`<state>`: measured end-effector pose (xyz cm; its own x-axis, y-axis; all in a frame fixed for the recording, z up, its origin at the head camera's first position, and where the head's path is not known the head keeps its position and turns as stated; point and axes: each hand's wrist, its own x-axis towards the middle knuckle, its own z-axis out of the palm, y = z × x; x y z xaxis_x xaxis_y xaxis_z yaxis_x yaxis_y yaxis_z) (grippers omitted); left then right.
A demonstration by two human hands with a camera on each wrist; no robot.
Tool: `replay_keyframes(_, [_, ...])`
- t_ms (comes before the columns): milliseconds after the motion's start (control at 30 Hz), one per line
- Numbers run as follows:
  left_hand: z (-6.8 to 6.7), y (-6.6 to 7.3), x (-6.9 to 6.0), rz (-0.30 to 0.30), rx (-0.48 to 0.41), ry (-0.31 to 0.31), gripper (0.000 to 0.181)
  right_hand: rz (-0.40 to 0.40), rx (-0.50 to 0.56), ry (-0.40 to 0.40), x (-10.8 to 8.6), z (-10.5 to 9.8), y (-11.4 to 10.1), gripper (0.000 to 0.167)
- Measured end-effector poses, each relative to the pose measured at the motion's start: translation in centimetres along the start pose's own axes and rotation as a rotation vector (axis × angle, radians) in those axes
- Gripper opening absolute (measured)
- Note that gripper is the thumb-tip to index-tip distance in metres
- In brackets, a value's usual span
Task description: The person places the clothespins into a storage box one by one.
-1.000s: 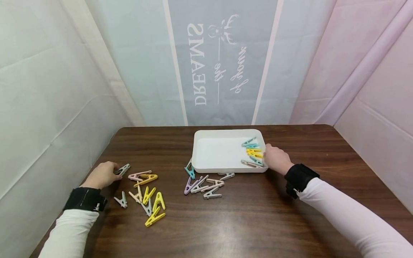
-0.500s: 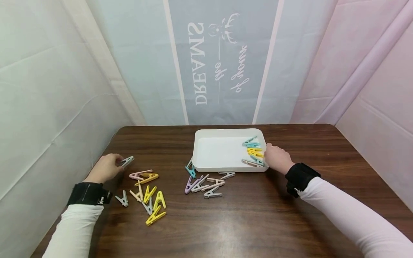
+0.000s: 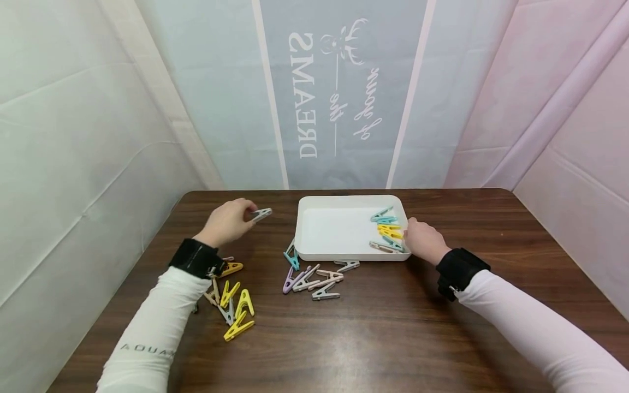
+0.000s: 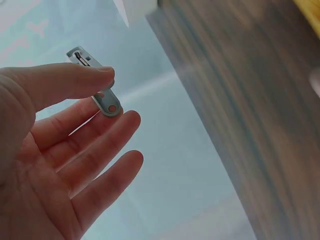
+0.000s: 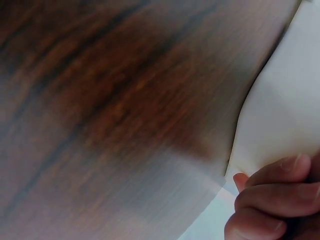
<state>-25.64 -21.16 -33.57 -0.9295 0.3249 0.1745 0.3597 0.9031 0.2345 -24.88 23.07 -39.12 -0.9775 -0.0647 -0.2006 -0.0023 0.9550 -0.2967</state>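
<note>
In the head view, a gray clothespin point(image 3: 262, 214) is pinched in the left hand point(image 3: 228, 222), above the table left of a white tray point(image 3: 329, 232). The tray's right rim is held by the curled fingers of the right hand point(image 3: 425, 242). Teal, yellow and beige clothespins point(image 3: 388, 227) are lined along the tray's right side; others are strewn over the dark wood table point(image 3: 393, 327). The scene is backed by a blue-gray curtain point(image 3: 324, 169) with reversed lettering. The left arm is stretched forward over yellow clothespins point(image 3: 238, 326); the right is angled in from the side.

In the left wrist view, the clothespin is pressed under the thumb, the lower fingers loosely extended. The palm is turned into view.

In the right wrist view, bent fingers are seen against the tray's wall, beside wood grain.
</note>
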Motion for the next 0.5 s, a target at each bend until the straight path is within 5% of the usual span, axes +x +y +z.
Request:
replay_keyframes(333, [3.2,4.6,6.4,0.15,0.078,-0.086,0.017,-0.011,0.012,-0.015,-0.2,-0.4,-0.2,0.036])
replay_keyframes(500, [5.0,7.3,9.0,0.193,0.197,-0.16,0.013,-0.011,0.007,-0.02,-0.1,-0.2,-0.1,0.036])
